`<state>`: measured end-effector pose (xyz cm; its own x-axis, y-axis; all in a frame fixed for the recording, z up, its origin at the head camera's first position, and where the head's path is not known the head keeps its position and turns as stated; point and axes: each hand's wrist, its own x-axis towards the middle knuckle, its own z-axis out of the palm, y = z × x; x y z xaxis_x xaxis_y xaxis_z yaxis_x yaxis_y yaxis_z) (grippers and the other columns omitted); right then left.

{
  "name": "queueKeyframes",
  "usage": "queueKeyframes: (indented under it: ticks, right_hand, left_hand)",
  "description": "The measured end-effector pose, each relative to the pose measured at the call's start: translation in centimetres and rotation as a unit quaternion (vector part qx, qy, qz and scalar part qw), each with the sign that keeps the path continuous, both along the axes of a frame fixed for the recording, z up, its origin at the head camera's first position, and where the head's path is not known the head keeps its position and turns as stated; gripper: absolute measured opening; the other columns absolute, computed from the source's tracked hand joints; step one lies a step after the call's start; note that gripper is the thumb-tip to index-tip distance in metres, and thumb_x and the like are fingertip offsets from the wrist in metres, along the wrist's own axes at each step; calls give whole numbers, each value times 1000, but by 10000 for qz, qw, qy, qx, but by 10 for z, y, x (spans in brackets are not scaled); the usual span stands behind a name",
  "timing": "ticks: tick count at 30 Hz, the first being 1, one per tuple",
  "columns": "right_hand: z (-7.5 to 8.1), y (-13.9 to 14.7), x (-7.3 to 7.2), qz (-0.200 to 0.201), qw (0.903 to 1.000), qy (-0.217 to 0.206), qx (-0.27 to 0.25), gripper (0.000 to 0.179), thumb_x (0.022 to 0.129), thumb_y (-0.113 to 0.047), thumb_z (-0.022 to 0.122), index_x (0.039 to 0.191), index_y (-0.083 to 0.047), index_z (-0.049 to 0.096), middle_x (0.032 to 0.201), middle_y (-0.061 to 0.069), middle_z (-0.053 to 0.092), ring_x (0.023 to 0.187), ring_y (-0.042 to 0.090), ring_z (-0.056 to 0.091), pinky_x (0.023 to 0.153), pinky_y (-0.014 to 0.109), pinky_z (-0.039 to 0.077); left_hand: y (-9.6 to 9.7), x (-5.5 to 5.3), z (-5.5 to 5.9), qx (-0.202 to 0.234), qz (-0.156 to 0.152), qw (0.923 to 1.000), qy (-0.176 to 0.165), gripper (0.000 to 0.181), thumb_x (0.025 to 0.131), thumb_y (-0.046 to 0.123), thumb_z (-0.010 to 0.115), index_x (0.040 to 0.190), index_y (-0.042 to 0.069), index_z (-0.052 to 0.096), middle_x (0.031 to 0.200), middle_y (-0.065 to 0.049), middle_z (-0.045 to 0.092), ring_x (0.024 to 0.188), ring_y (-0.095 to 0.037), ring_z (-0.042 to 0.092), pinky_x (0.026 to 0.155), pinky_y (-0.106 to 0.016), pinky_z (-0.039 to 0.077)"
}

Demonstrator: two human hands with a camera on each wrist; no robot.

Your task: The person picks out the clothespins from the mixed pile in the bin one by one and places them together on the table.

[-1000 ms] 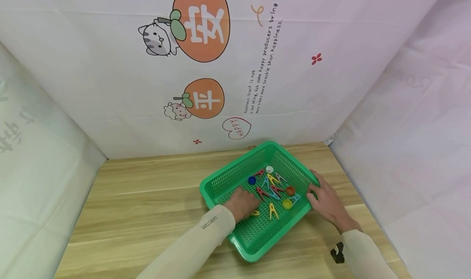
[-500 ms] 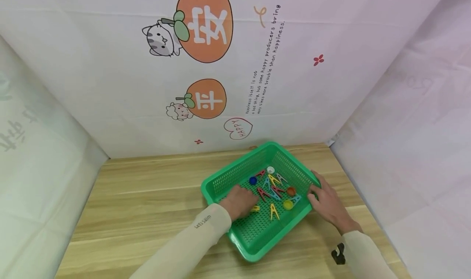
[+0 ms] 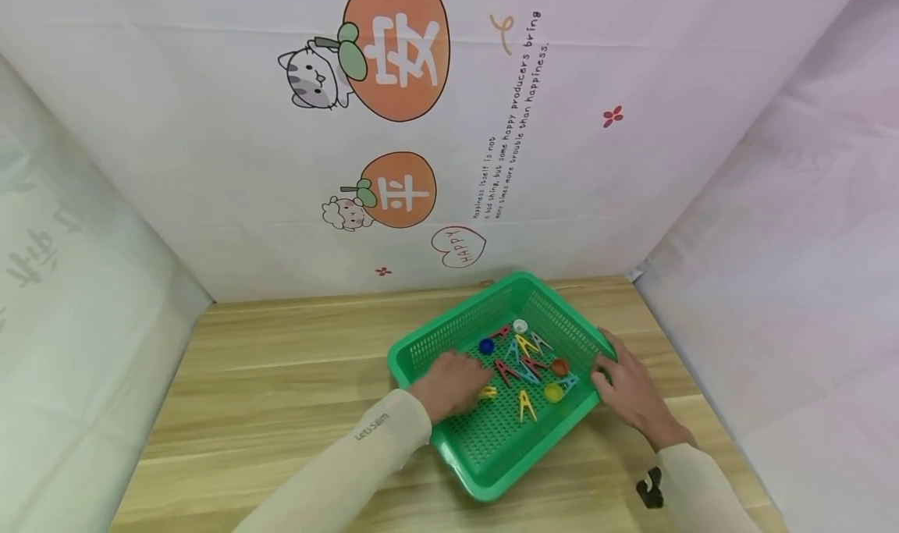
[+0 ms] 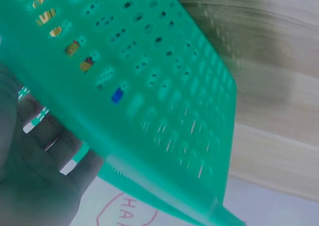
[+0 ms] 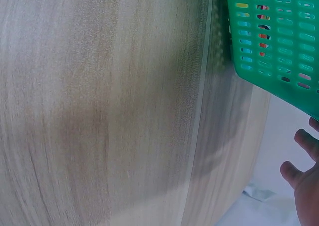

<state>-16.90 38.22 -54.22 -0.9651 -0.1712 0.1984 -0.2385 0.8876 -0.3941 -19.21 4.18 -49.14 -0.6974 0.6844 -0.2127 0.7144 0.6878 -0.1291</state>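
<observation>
In the head view a green plastic basket [image 3: 485, 490] holds several small clothespins, among them a yellow clothespin [image 3: 527, 406] and a red clothespin [image 3: 506, 372]. My left hand [image 3: 453, 383] reaches down over the near-left rim into it, with another yellow clothespin [image 3: 488, 392] showing right beside the thumb side. Its fingertips are hidden from above, so a hold is not visible. In the left wrist view that hand [image 4: 40, 171] lies against the rim. My right hand [image 3: 630, 389] grips the basket's right corner; in the right wrist view, only a few fingers [image 5: 291, 173] show.
Bottle caps lie in the basket too: a blue cap [image 3: 486, 346], a white cap [image 3: 520, 326], an orange cap [image 3: 559, 367] and a yellow cap [image 3: 553, 393]. The wooden table [image 3: 281, 361] is bounded by white printed cloth walls [image 3: 211, 127]. A black piece [image 3: 649, 488] sits by the right sleeve.
My left hand has drawn slightly left and away inside the basket, and the yellow clothespin beside it has shifted the same way. The right hand stays on the basket's corner.
</observation>
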Motion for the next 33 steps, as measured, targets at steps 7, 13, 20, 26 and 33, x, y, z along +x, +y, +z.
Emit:
queueKeyframes:
  ticks: [7, 13, 20, 26, 33]
  right_hand:
    - [1, -2, 0, 35, 10000, 27, 13, 25, 99, -12, 51, 84, -11, 71, 169, 30, 38, 137, 56, 52, 105, 74, 45]
    - [0, -1, 0, 108, 9999, 134, -3, 23, 99, -11, 53, 85, -12, 71, 167, 31, 40, 135, 56, 53, 104, 74, 46]
    - [-1, -1, 1, 129, 9997, 192, -5, 22, 98, -10, 54, 83, -14, 70, 166, 32, 41, 133, 56, 54, 101, 74, 47]
    - [-3, 0, 2, 84, 9998, 150, -22, 24, 99, -10, 53, 85, -11, 72, 167, 31, 40, 133, 55, 54, 102, 73, 47]
    - [-3, 1, 1, 42, 10000, 27, -39, 25, 101, -11, 52, 86, -11, 72, 168, 29, 38, 136, 54, 52, 106, 72, 46]
  left_hand:
    - [-14, -2, 7, 427, 264, 9976, -486, 32, 107, 21, 69, 139, 23, 69, 134, 1, 75, 125, -18, 70, 101, -34, 61]
    - [-27, -1, 15, 754, 418, 9947, -557, 29, 106, 17, 70, 135, 19, 70, 131, -1, 75, 122, -18, 70, 101, -33, 61]
    - [-42, -3, 21, 1095, 551, 9906, -606, 27, 104, 15, 70, 131, 16, 70, 127, -3, 75, 119, -20, 70, 101, -35, 61]
    - [-59, -4, 23, 1443, 516, 9872, -432, 20, 103, 17, 73, 123, 14, 72, 117, -3, 75, 108, -19, 70, 93, -34, 61]
    - [-80, -2, 26, 1876, 593, 9800, -296, 18, 102, 21, 76, 117, 12, 73, 111, -3, 74, 101, -19, 68, 87, -36, 61]
